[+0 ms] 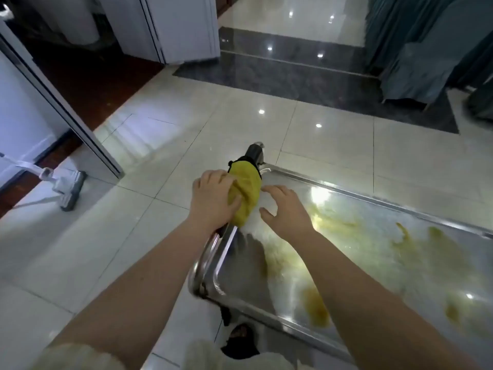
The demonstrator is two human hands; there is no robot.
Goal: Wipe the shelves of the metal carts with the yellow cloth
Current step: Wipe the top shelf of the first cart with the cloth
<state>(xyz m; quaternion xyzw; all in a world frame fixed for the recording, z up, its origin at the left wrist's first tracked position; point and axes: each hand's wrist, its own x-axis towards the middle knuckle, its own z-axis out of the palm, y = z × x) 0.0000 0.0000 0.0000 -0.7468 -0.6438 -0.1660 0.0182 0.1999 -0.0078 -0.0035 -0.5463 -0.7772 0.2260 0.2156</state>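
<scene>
Glossy tiles (pixel 186 124) surround the smeared steel shelf (pixel 373 236); left hand (pixel 213 198) grips the crumpled yellow cloth (pixel 246 188), right hand (pixel 286 209) splayed, empty.

I have the left hand (pixel 214 198) gripping the yellow cloth (pixel 246 192), bunched over the cart's handle rail (pixel 205 257). The right hand (pixel 284 209) rests spread fingertips on the top shelf (pixel 373 249) just beside it. The steel shows yellowish smears (pixel 314 305), possibly only reflections.

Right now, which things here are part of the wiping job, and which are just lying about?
Job:
yellow cloth, gripped by the left hand
metal cart's top shelf with yellowish smears
right hand touching it

Lying about:
vacuum head on the floor
teal drapes
</scene>
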